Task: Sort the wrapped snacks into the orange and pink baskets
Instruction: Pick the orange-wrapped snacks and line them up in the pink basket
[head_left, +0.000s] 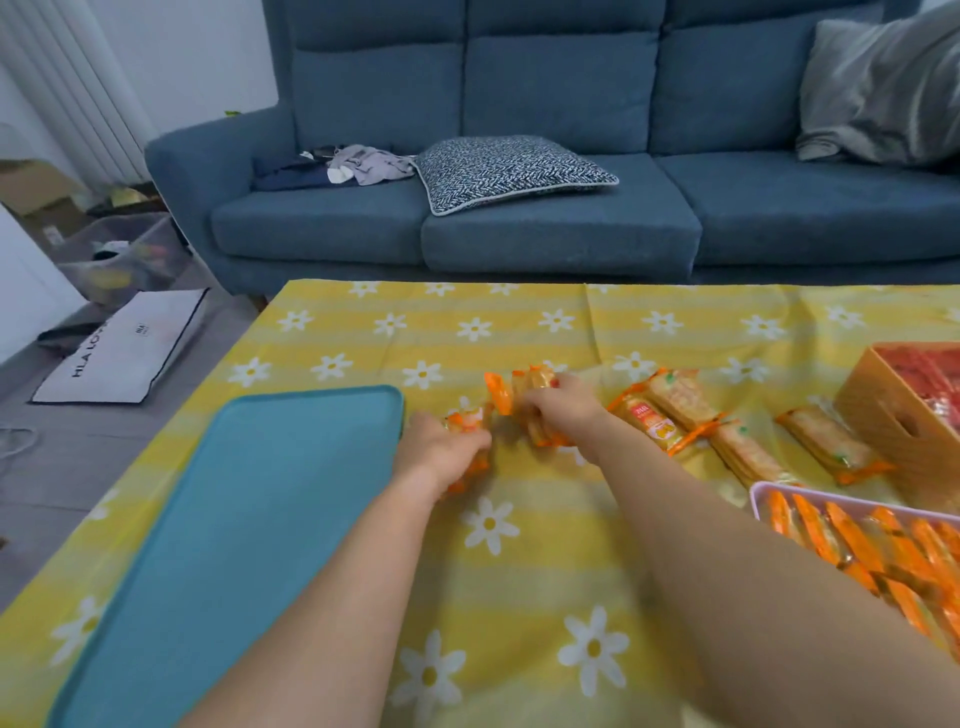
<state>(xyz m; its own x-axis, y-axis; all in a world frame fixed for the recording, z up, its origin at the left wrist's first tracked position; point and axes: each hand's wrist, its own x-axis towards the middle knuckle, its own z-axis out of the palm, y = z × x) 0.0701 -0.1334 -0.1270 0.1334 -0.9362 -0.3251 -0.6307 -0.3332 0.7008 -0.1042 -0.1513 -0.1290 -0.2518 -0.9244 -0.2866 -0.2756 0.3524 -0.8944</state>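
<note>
- Plainly, in the head view, the left hand (441, 452) has its fingers (475, 441) curled round a few orange-wrapped packs (467, 422) just beside the far corner of the blue tray (234, 519). The right hand (558, 410) grips a thicker bundle of wrapped snacks (527, 387), its fingers wrapped over it, low over the tabletop (519, 571).
- More loose packs (670, 415) lie flat to the right, between the hands and the baskets. The orange basket (872, 400) at the far right holds red wrappers; the pink basket (761, 499), nearer the person, holds orange ones.
- Likely slip: each hand carries several slick wrappers at once, so one could slide out of the fist on the way across.
- Likely knock: the way to either basket passes over the loose packs, and a low forearm could sweep them out of place.
- Likely mix-up: the wrappers look much alike, and a handful dropped whole could put some in the wrong basket. Which kind each hand holds is too blurred to tell.
- The loose packs are long and flat, with their long axes running diagonally from far left to near right and a crimped end at each tip.
- The right hand's bundle stands steeper, ends pointing up and away from the person. The left hand's packs run roughly near to far, with their lower ends poking out below the palm.
</note>
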